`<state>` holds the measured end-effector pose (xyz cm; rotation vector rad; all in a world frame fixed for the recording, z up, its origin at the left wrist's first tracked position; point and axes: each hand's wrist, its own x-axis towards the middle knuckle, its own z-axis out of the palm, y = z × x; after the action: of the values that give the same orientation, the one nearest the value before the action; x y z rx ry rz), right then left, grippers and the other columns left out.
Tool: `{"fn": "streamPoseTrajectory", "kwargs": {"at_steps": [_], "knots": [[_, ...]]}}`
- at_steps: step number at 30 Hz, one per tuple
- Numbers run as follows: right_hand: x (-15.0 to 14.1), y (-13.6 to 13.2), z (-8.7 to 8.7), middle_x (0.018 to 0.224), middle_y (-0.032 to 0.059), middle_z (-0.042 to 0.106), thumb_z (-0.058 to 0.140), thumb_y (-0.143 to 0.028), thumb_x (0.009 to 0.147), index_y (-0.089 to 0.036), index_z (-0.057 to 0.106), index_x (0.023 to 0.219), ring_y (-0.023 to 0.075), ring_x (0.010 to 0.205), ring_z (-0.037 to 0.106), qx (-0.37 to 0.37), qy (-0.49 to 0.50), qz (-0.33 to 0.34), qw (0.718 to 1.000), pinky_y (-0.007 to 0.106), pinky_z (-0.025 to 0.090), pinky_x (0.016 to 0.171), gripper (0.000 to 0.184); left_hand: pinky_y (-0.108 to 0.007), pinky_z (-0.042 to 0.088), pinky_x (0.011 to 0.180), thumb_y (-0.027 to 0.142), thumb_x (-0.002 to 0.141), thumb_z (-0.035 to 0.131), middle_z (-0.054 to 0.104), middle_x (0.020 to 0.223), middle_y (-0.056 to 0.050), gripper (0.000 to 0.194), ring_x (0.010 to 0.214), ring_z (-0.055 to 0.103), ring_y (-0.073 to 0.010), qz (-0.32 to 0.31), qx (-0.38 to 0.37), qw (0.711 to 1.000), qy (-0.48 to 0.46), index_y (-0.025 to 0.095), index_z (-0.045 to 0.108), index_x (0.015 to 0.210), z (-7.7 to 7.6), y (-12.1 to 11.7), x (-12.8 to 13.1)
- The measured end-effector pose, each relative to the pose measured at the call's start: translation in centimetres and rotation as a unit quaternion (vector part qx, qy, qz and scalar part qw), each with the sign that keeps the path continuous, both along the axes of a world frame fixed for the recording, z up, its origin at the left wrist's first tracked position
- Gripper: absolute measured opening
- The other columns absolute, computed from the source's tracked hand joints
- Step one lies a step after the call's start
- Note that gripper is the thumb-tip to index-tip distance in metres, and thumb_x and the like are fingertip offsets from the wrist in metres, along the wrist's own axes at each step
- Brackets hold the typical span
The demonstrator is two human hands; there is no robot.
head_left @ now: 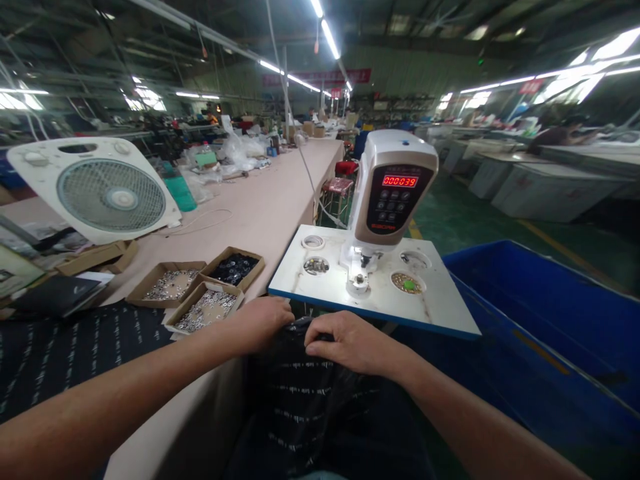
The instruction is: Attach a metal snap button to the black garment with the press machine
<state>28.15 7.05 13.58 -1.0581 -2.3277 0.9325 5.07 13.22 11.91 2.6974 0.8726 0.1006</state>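
Both my hands grip a dark striped garment (310, 407) that hangs down in front of me. My left hand (260, 322) and my right hand (350, 340) pinch its top edge just below the front edge of a white machine plate (440, 307). On that plate stands a white snap-press machine (387, 197) whose red display reads 000039. Its press head (359, 280) sits just beyond my hands. Small recessed cups (316, 265) in the plate hold metal parts.
Three cardboard trays of snaps (205, 283) lie on the long table (270, 207) at my left. More dark striped fabric (60, 353) lies there, and a white box fan (100, 190) behind it. A large blue bin (550, 313) stands at my right.
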Motion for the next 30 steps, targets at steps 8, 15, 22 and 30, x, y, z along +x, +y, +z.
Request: {"fn": "streamPoseTrajectory", "kwargs": {"at_steps": [8, 15, 22, 30], "knots": [[0.5, -0.7, -1.1, 0.092, -0.0013, 0.073, 0.069, -0.028, 0.088, -0.022, 0.074, 0.09, 0.0171, 0.086, 0.065, -0.087, 0.123, -0.116, 0.982, 0.029, 0.049, 0.083, 0.009, -0.028, 0.05, 0.081, 0.024, 0.073, 0.07, 0.07, 0.1, -0.002, 0.035, 0.09, 0.063, -0.0202, 0.112, -0.418, 0.865, -0.253, 0.017, 0.065, 0.106, -0.9, -2.6, 1.2], [1.7, -0.6, -0.2, 0.092, -0.0018, 0.075, 0.074, -0.028, 0.086, -0.024, 0.079, 0.089, 0.0178, 0.089, 0.067, -0.11, 0.094, -0.049, 0.988, 0.029, 0.048, 0.086, 0.007, -0.022, 0.044, 0.061, 0.037, 0.073, 0.079, 0.064, 0.072, 0.002, 0.025, 0.065, 0.055, -0.0132, 0.091, -0.513, 0.832, -0.189, 0.016, 0.069, 0.082, -0.5, -3.4, 2.0], [2.7, -1.1, 0.0, 0.089, -0.0022, 0.073, 0.071, -0.026, 0.087, -0.024, 0.077, 0.088, 0.0172, 0.085, 0.066, -0.072, 0.069, -0.077, 0.992, 0.028, 0.047, 0.083, 0.006, -0.024, 0.049, 0.067, 0.024, 0.067, 0.08, 0.069, 0.076, 0.001, 0.019, 0.067, 0.058, -0.0136, 0.114, -0.56, 0.791, -0.218, 0.017, 0.072, 0.082, -0.6, -3.5, 2.1], [1.6, -1.9, -1.9, 0.092, -0.001, 0.071, 0.064, -0.032, 0.093, -0.023, 0.069, 0.092, 0.0167, 0.084, 0.063, -0.03, 0.127, -0.161, 0.978, 0.029, 0.047, 0.083, 0.01, -0.024, 0.052, 0.068, 0.034, 0.065, 0.087, 0.074, 0.077, -0.002, 0.026, 0.063, 0.063, -0.0126, 0.181, -0.607, 0.733, -0.247, 0.016, 0.075, 0.08, -1.2, -4.5, 2.2]]}}
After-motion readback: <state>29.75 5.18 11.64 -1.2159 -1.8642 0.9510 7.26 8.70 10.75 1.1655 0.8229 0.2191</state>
